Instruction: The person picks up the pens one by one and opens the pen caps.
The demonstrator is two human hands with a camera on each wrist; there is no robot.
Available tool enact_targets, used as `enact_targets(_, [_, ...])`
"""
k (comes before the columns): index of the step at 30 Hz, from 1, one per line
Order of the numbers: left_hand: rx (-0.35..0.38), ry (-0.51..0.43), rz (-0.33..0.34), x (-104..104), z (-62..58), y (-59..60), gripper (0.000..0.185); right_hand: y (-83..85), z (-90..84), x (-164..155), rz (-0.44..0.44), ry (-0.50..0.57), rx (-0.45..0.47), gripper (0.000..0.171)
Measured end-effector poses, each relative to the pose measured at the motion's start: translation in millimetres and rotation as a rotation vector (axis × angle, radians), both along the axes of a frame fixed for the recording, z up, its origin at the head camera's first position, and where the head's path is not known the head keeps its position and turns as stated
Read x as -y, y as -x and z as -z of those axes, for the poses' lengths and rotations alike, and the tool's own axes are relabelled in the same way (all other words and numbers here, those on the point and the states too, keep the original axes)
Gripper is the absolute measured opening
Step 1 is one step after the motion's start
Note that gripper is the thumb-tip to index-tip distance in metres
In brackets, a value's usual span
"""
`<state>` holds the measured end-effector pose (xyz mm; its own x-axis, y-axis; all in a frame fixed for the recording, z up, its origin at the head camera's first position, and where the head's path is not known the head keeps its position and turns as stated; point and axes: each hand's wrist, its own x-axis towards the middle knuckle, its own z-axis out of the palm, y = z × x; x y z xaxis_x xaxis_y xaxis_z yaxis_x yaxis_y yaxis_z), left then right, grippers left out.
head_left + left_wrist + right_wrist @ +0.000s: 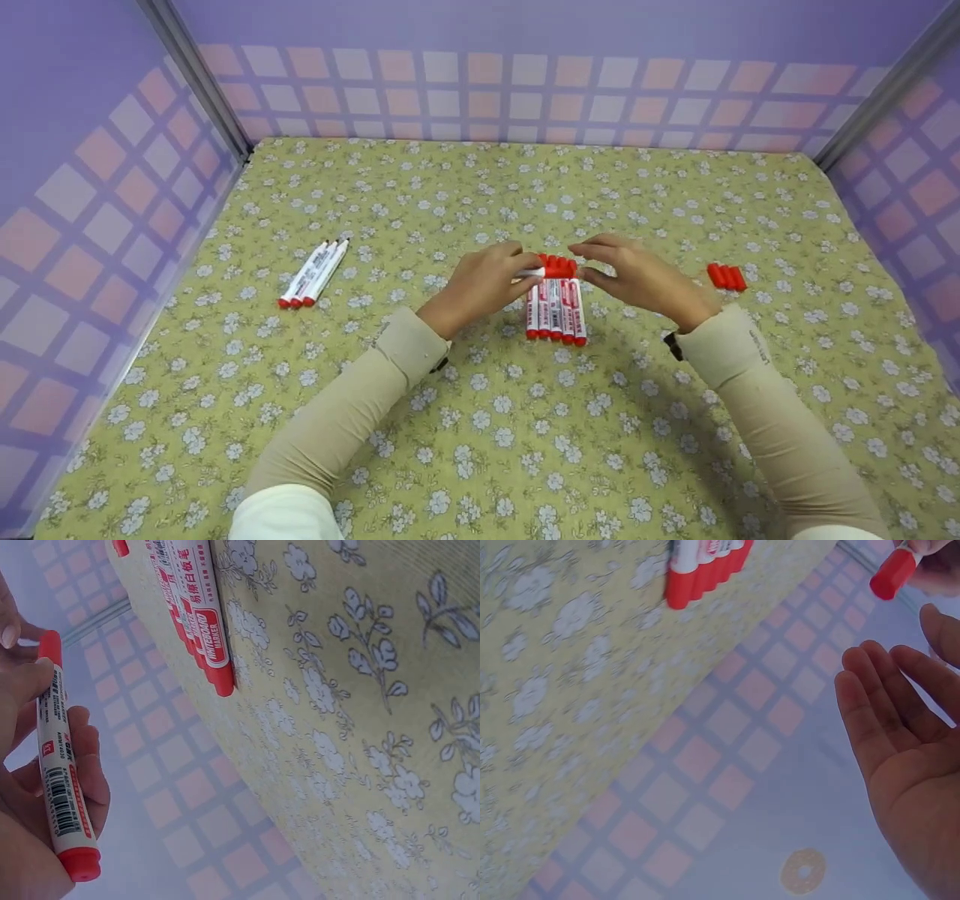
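Item: red-capped whiteboard marker point(64, 765), held in the left hand point(480, 285).

Hand state, left: fingers curled round the marker barrel, thumb across it, as the left wrist view shows. The cap end points toward the right hand point(645, 281); the red tail plug points back toward the wrist.

Hand state, right: fingers straight and relaxed, palm bare in the right wrist view, holding nothing. The marker's cap point(892, 574) sits just beyond its fingertips, near but apart.

Position of item: above the table point(525, 450), between the two hands, directly over the far end of a row of capped markers point(555, 311) lying side by side just under and nearer the person than both hands.

Other stock: three uncapped markers point(311, 274) well off to the outer side of the left hand; three loose red caps point(726, 277) just beyond the outer side of the right hand.

Risks, as judged:
- The cap may not be fully seated; a loose cap could drop onto the row below and scatter it.
- Lowering the marker askew could knock the row out of line, since the hands hover close above it.
- A sleeve point(409, 349) dragging over the cloth could shift the row.
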<state>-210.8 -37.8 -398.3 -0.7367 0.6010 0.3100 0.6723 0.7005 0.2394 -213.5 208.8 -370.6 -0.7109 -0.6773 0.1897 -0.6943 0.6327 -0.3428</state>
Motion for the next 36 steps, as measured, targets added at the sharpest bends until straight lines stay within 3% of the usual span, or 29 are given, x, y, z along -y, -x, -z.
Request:
enact_targets(6, [-0.072, -0.005, 0.045, -2.4, -4.2, -2.8, 0.027, -4.0, -2.4, 14.9, -0.071, -0.02, -0.04, 0.036])
enact_targets(18, [-0.023, -0.039, 0.095, -2.8, -8.9, -9.5, 0.025, -6.8, 1.0, 30.5, -0.127, -0.049, -0.093, 0.03])
enact_targets(26, [-0.01, -0.054, 0.088, -3.8, -9.2, -11.0, 0.023, -7.8, 2.0, 37.8, -0.12, -0.082, -0.148, 0.024])
enact_targets(36, [-0.081, -0.018, 0.14, -5.2, -4.8, -11.1, 0.023, -10.3, 2.0, 42.0, -0.092, -0.133, -0.165, 0.011])
